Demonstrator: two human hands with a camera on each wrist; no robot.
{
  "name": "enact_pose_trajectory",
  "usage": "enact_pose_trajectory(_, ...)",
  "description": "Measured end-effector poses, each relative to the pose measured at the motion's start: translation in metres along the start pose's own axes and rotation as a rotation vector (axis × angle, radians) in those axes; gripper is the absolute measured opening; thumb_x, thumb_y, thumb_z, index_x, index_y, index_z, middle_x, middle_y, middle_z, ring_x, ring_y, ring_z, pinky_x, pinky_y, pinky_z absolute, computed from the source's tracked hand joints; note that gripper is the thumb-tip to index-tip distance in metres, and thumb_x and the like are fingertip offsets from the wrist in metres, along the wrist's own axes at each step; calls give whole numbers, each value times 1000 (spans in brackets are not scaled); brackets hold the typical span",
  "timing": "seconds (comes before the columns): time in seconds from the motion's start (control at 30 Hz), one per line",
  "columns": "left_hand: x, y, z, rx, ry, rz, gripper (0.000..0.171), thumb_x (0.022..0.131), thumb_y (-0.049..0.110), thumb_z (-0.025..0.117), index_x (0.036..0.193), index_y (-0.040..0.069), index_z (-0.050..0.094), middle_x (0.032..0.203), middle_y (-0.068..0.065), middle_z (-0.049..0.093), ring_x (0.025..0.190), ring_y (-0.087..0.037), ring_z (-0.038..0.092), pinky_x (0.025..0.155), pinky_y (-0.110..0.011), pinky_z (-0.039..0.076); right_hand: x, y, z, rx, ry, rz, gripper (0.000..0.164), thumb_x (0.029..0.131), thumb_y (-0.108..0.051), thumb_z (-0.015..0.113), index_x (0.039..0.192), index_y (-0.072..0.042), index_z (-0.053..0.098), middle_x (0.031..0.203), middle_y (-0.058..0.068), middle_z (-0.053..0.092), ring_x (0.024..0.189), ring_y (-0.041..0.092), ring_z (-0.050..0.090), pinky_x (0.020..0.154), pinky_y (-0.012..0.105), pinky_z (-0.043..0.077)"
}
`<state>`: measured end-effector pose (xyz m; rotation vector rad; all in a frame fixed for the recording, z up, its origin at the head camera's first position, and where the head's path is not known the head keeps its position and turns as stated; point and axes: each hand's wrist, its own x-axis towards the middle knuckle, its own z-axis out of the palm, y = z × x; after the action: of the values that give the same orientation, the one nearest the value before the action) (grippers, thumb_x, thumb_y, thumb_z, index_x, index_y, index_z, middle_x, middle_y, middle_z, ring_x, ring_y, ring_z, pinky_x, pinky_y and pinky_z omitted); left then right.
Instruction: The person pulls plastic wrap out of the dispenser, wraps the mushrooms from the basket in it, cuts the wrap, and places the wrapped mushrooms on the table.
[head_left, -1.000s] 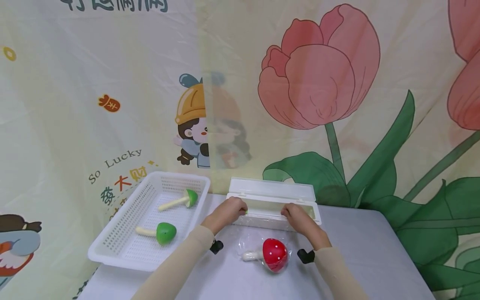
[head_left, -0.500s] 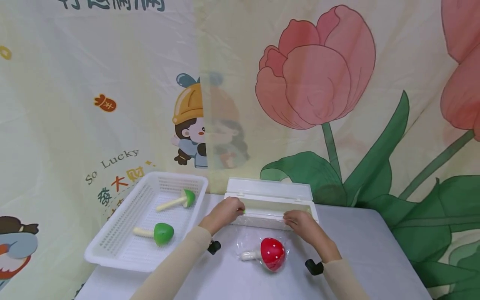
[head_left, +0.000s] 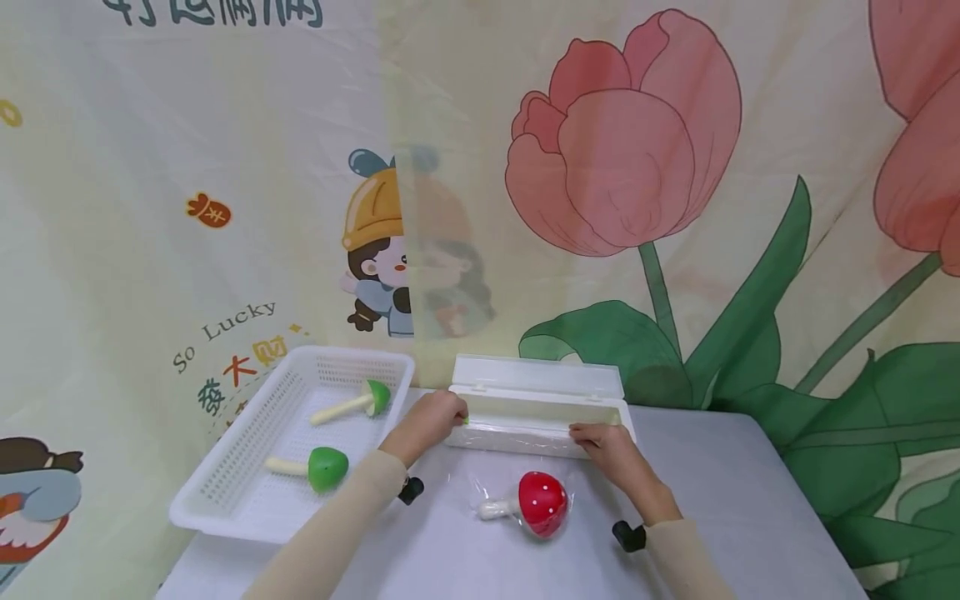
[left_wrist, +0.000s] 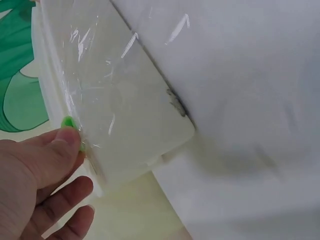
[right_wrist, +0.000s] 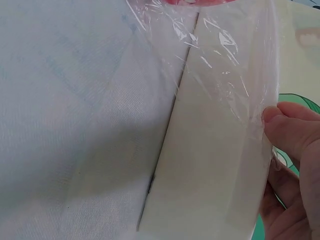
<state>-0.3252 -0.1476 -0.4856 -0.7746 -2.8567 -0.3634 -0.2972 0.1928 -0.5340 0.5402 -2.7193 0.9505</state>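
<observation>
A long white cling film box (head_left: 540, 408) stands at the back of the table with its lid (head_left: 536, 377) raised. Clear cling film (right_wrist: 215, 65) hangs over its front and reaches onto the table. At the left end of the front rim, my left hand (head_left: 429, 423) pinches a small green slider (left_wrist: 68, 121) between thumb and index finger. My right hand (head_left: 611, 448) pinches the film against the same rim toward the right end, thumb on the outside. In front of the box a red toy mushroom (head_left: 542, 504) with white dots lies on its side amid film.
A white perforated basket (head_left: 225, 492) stands on the left, holding a green-capped toy mushroom (head_left: 327, 468) near its front and another green mushroom (head_left: 377, 397) near its back. A printed cloth backdrop (head_left: 465, 100) hangs behind the white table (head_left: 720, 492).
My left hand has slid left along the box's front rim with the green slider. The right hand has shifted slightly, its fingers now lying flatter at the rim. The mushrooms stay put.
</observation>
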Motion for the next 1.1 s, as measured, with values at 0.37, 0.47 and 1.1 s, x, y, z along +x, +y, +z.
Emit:
enact_pose_trajectory(0.37, 1, 6, 5, -80, -26, -14, 6, 89, 6, 77, 92, 11, 80, 90, -3, 77, 88, -21, 70, 83, -38, 57, 2, -6, -7, -47, -30, 47, 23, 87, -3, 79, 109, -6, 80, 111, 10, 78, 112, 32, 72, 92, 44, 59)
enact_pose_trajectory(0.47, 3, 12, 8, -96, -9, -18, 6, 90, 5, 76, 90, 10, 79, 88, -3, 75, 86, -21, 68, 81, -40, 57, 2, -9, -8, -54, -51, 60, 23, 88, -4, 78, 111, -6, 79, 113, 11, 77, 114, 32, 71, 93, 44, 58)
enact_pose_trajectory(1.1, -28, 47, 46, -326, 494, -357, 18, 88, 10, 78, 106, 7, 76, 100, -8, 75, 94, -29, 69, 82, -45, 56, 13, -25, 5, -119, 23, 33, 15, 82, -6, 84, 96, -8, 80, 98, 7, 78, 97, 25, 74, 86, 40, 61)
